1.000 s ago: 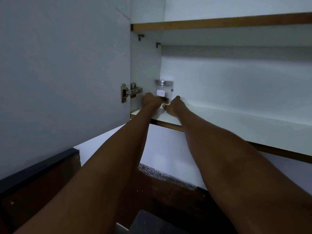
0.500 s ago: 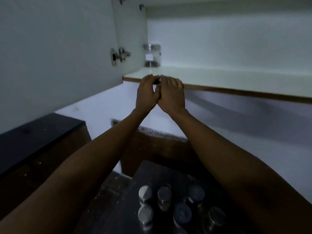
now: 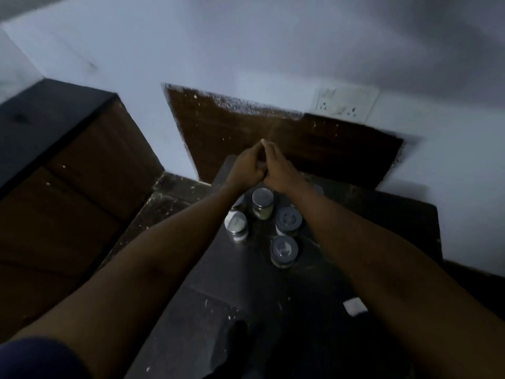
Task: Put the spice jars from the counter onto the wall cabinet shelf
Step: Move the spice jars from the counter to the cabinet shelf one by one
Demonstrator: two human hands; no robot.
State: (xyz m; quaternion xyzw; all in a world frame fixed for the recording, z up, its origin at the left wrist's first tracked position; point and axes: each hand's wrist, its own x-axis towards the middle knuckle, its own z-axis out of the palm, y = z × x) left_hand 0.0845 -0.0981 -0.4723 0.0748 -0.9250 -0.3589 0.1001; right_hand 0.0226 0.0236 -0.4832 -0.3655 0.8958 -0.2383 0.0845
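Note:
Several spice jars with metal lids stand in a cluster on the dark counter (image 3: 224, 291): one (image 3: 263, 203) at the back, one (image 3: 236, 225) at the left, one (image 3: 288, 220) at the right and one (image 3: 284, 250) nearest me. A further jar (image 3: 238, 201) is mostly hidden under my left wrist. My left hand (image 3: 246, 166) and right hand (image 3: 276, 166) hover together just above and behind the jars, fingertips touching each other, holding nothing. The wall cabinet shelf is out of view.
A dark wooden backsplash panel (image 3: 300, 143) stands behind the counter. A wall socket (image 3: 344, 103) sits above it at the right. A dark cabinet (image 3: 54, 149) stands at the left. A small white scrap (image 3: 354, 307) lies on the counter.
Both hands let go of the jar on the shelf and came down together to just above the counter jars. The view tilted down, so the cabinet left the frame.

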